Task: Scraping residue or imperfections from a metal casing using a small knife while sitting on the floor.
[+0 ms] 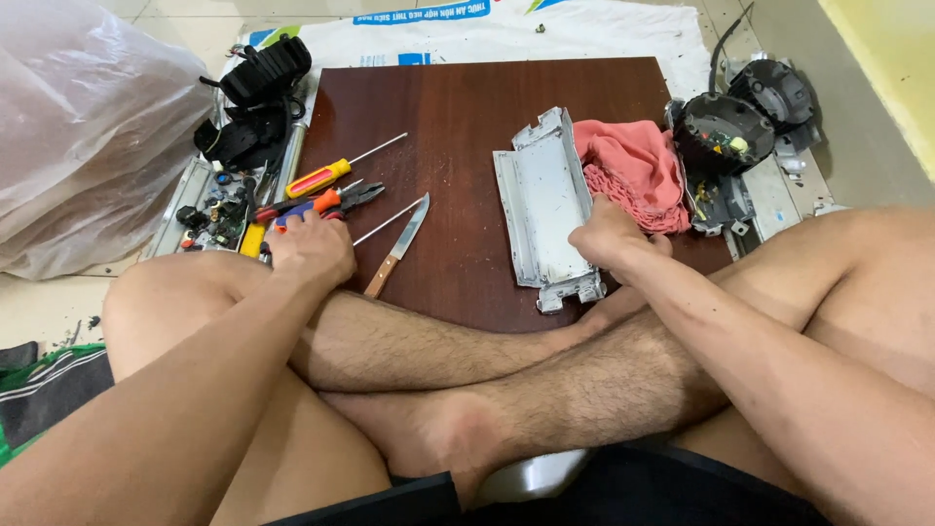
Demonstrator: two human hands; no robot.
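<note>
Left hand (312, 248) is closing its grip over the pliers (326, 203); their long axis is pointing right, away. Right hand (609, 237) is resting curled on the cover (545, 200), gripping its near edge.

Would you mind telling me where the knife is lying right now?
In the head view, the knife lies on the brown board, just right of the left hand and left of the grey metal cover.

1. The left hand (312, 248) covers the handle ends of the pliers (331, 203) — its fingertips are hidden, so its grip cannot be told.
2. The right hand (606, 234) hides part of the grey metal cover (542, 209) and the pink cloth (631, 170).
3. The small parts in the tray (209, 214) are too small to tell.
4. The clear plastic bag (78, 127) is cut off at the left edge.
</note>
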